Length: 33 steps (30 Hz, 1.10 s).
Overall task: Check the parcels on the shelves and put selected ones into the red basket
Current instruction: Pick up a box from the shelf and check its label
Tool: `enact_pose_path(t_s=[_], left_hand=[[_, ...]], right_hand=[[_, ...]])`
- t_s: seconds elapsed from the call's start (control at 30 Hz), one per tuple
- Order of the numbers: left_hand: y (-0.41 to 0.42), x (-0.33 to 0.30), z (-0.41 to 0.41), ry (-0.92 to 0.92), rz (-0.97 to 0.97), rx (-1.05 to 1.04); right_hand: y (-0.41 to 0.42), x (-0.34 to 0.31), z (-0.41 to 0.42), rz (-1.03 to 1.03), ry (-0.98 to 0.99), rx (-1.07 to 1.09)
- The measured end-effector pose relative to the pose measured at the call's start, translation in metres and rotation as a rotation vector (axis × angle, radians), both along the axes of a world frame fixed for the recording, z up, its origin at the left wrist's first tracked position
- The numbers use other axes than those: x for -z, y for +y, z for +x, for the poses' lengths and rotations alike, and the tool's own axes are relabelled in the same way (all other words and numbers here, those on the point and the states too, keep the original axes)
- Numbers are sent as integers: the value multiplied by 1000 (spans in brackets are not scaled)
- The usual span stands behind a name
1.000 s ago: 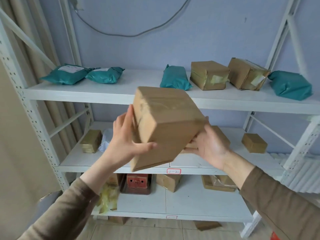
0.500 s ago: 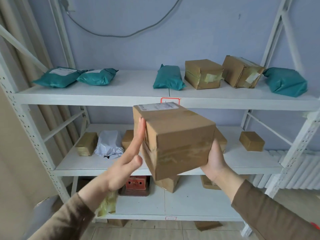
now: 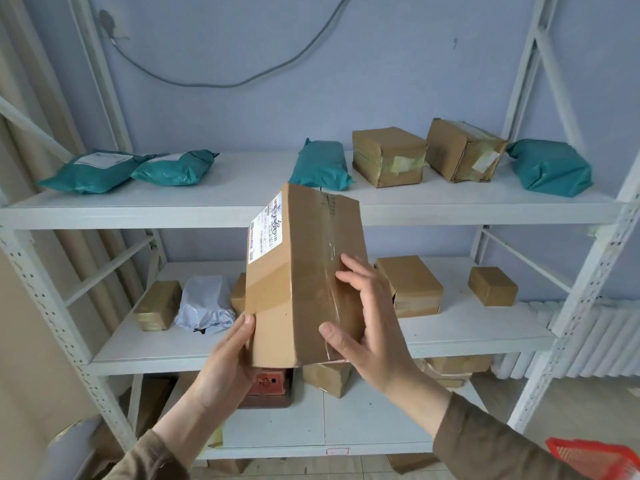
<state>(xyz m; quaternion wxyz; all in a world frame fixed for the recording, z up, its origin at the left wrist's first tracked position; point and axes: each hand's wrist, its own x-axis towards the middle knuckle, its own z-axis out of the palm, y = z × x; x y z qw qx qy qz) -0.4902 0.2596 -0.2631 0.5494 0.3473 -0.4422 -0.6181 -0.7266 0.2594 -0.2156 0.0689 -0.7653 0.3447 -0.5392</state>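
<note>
Four teal poly mailers are lying on the top shelf (image 3: 242, 206): two at the left (image 3: 90, 170) (image 3: 175, 168), one near the middle (image 3: 320, 166), one at the far right (image 3: 550, 168). Two taped cardboard boxes (image 3: 388, 155) (image 3: 462, 150) are sitting between the last two mailers. On the middle shelf (image 3: 467, 327), four brown boxes are showing (image 3: 157, 304) (image 3: 239, 294) (image 3: 410, 284) (image 3: 491, 285), plus one white plastic bag parcel (image 3: 204, 303). One larger labelled carton (image 3: 304, 271) is being held up by two hands, the left hand (image 3: 225, 365) and the right hand (image 3: 367, 327). One red basket (image 3: 595, 459) is peeking in at the lower right corner. The bottom shelf's parcels are partly hidden, so they are not being counted.
</note>
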Motion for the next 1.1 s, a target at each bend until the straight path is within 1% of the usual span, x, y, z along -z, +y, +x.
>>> enact_pose_path(t_s=[0.03,0.1,0.13,0.2,0.27,0.43,0.6,0.77,0.87,0.97,1.03,1.1], left_hand=[[2,-5,-1,20,-12,-25],[4,-17,-4,-23,-74,-109],[4,-22,-5,-49,-136,-145],[9,-37,-7,-103,-224,-152],[10,-45,-9,-155,-278,-168],[11,-55,-9,-189,-316,-206],[7,-54,-6,-227,-333,-219],[3,-58,-1,-214,-346,-214],[-4,-74,4,-220,-387,-237],[-25,-108,12,-232,-437,-226],[-49,-134,20,-256,-451,-233],[-80,-160,29,-281,-435,-288]], right_hand=[[-1,1,-1,5,-4,-7],[-6,5,-5,66,-68,-49],[-9,6,-6,111,-121,-81],[-13,10,-8,208,-221,-143],[-16,13,-6,277,-280,-197],[-24,18,-1,305,-337,-229],[-38,24,2,350,-357,-200],[-45,20,9,368,-391,-206],[-54,2,16,339,-399,-191],[-70,-39,30,312,-400,-143],[-87,-72,42,410,-456,-104],[-116,-103,54,575,-536,-105]])
